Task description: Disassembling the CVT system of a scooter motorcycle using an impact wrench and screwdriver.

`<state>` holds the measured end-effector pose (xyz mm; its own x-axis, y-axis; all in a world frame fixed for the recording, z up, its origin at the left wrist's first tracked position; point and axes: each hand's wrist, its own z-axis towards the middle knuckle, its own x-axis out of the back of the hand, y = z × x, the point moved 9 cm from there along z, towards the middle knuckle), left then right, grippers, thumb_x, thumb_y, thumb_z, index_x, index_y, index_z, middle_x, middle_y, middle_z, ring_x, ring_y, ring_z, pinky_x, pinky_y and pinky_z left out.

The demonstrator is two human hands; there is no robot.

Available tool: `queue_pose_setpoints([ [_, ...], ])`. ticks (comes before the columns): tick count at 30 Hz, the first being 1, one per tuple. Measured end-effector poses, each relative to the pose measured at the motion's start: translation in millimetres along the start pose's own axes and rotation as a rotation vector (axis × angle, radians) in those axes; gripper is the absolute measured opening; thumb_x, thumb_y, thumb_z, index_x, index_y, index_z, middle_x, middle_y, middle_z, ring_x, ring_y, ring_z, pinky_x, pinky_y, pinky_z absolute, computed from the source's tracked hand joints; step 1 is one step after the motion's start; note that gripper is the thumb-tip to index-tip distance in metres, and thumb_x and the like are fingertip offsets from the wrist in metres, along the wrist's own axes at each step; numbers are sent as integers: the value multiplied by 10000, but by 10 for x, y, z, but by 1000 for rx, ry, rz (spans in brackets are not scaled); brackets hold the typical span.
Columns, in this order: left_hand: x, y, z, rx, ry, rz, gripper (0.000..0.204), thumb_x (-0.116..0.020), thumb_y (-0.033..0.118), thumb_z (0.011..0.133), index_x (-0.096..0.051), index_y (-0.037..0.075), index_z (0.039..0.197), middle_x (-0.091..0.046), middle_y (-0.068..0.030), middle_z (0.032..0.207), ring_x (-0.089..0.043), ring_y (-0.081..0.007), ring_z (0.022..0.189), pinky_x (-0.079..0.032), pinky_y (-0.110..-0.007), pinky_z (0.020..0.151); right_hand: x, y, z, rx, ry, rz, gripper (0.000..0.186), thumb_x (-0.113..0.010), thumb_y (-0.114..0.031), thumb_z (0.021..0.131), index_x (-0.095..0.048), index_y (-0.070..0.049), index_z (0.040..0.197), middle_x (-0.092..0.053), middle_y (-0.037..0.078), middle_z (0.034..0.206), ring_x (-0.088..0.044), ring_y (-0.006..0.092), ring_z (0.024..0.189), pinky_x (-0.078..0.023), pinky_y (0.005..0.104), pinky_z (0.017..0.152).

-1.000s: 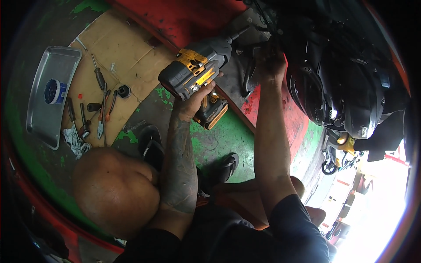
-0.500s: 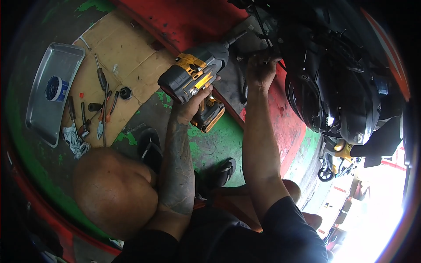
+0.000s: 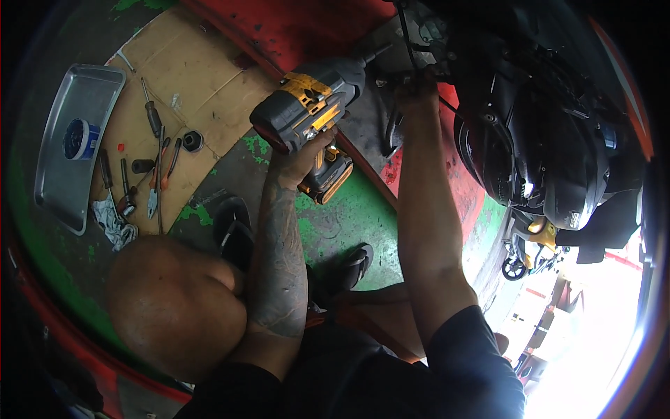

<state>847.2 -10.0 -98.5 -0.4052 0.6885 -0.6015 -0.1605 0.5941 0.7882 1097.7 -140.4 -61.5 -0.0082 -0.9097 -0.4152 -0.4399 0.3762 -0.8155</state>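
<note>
My left hand (image 3: 311, 155) is wrapped round the handle of a black and yellow cordless impact wrench (image 3: 310, 98). Its battery hangs below the hand, and its long socket (image 3: 377, 54) points up and right toward the underside of a dark motorcycle (image 3: 530, 133). My right hand (image 3: 419, 94) reaches up among the black rods and brackets under the motorcycle. Its fingers are curled and in shadow, so what lies in them is hidden. The socket tip stays apart from my right hand, a little to its upper left.
On a cardboard sheet (image 3: 188, 63) to the left lie a screwdriver (image 3: 151, 115), pliers (image 3: 153, 199), sockets and a rag (image 3: 114, 223). A metal tray (image 3: 52, 188) holds a blue tub (image 3: 87, 140). A red ramp (image 3: 293, 31) runs under the motorcycle.
My right hand has shifted slightly up and its forearm has swung a little right. The impact wrench stays in my left hand, nearly in place. The view has moved slightly.
</note>
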Motion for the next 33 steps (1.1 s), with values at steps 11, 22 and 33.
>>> queue_pose_setpoints([
  [11, -106, -43, 50, -25, -83, -182, 332, -649, 64, 862, -571, 30, 1182, -620, -67, 1125, -595, -170, 1025, -483, -331, 900, -202, -183, -183, 106, -327, 188, 163, -473, -296, 983, -525, -176, 884, -449, -39, 666, -393, 95, 511, -332, 235, 444],
  [22, 49, -303, 98, 26, -38, -115, 376, -690, 62, 825, -571, 25, 1179, -611, -65, 1117, -591, -164, 1021, -499, -325, 868, -280, -317, -239, 117, -72, 52, 199, -420, -267, 944, -462, -172, 774, -400, -34, 620, -324, 92, 432, -260, 240, 388],
  [33, -13, -300, 30, 69, 3, -165, 387, -703, 86, 823, -569, 27, 1181, -608, -66, 1124, -579, -157, 1037, -494, -336, 876, 26, -189, 157, -78, -53, 28, 177, -494, -237, 901, -584, -142, 782, -591, 10, 626, -380, 111, 368, -320, 255, 374],
])
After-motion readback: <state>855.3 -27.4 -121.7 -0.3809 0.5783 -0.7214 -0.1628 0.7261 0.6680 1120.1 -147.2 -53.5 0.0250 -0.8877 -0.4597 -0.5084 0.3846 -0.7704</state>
